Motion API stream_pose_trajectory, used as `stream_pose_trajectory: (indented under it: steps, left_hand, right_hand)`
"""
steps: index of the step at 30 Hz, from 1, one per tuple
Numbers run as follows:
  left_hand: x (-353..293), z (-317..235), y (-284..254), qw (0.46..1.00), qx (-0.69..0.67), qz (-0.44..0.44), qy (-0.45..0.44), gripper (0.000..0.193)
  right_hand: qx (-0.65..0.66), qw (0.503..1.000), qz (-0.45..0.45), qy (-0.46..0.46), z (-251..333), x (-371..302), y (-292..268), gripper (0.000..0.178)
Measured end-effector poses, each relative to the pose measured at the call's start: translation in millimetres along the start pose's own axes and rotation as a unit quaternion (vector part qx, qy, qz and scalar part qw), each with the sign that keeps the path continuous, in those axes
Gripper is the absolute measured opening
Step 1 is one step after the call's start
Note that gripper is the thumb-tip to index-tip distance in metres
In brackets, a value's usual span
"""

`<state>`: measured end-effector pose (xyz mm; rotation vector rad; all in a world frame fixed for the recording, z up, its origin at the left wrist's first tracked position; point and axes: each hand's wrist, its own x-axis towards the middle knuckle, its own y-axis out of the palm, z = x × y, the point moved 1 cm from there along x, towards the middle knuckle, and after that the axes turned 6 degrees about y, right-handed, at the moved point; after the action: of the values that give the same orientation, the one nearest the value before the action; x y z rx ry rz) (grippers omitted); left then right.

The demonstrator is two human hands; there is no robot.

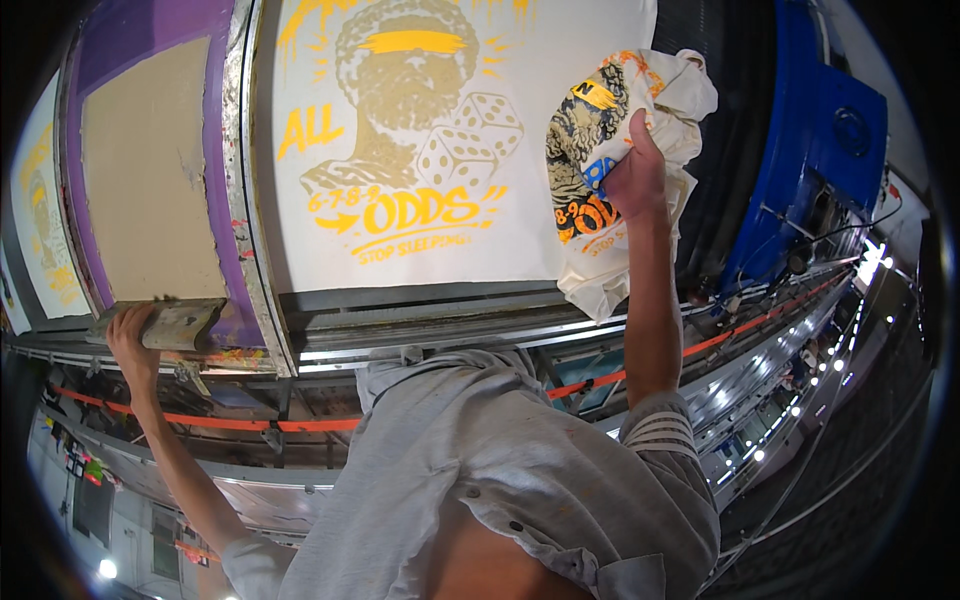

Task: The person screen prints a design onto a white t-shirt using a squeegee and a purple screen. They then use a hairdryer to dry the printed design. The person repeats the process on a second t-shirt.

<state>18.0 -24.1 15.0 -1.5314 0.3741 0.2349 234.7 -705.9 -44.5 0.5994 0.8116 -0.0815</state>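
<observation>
My left hand (132, 342) grips the end of a wide, worn squeegee (190, 322) resting at the near end of a printing screen (150, 160). That screen has a purple border around a tan middle and a metal frame (258, 250) smeared with ink. At the right, my right hand (637, 185) is closed on a bunched white cloth (590, 275) printed in black, orange, yellow and blue. Its thumb points away from me; the fingertips are partly hidden. Between my hands lies a flat white fabric panel (530, 245) with a yellow and tan print of a bearded bust and dice.
A metal rail (450, 340) runs along the table's near edge against my body, with an orange-red strip (320, 425) below it. A blue machine (820, 150) stands at the right. Another printed white panel (42, 220) shows at the far left.
</observation>
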Motion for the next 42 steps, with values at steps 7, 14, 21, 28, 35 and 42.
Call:
stream_pose_trajectory:
  steps: [7,14,21,28,35,42]
  left_hand:
    - [3,-4,-4,1.0,-0.009,0.004,-0.002,0.035]
    - [6,-9,-9,1.0,-0.016,0.006,-0.007,0.035]
    - [13,-10,-10,1.0,-0.02,0.006,-0.004,0.038]
    - [10,-7,-8,1.0,-0.018,0.005,-0.008,0.041]
    - [9,-3,-6,1.0,-0.005,-0.004,-0.003,0.044]
    - [-5,8,7,0.999,-0.029,-0.017,0.003,0.052]
  right_hand:
    - [-0.069,0.996,-0.05,-0.002,-3,8,-18,0.056]
    - [-0.023,0.999,-0.012,0.033,-4,11,-25,0.057]
    - [-0.012,0.998,-0.031,0.049,-2,14,-28,0.058]
    - [0.006,0.998,-0.004,0.06,-4,16,-36,0.058]
    - [-0.138,0.989,-0.044,0.024,-5,15,-43,0.049]
    - [-0.599,0.8,-0.026,-0.011,22,-17,-29,0.047]
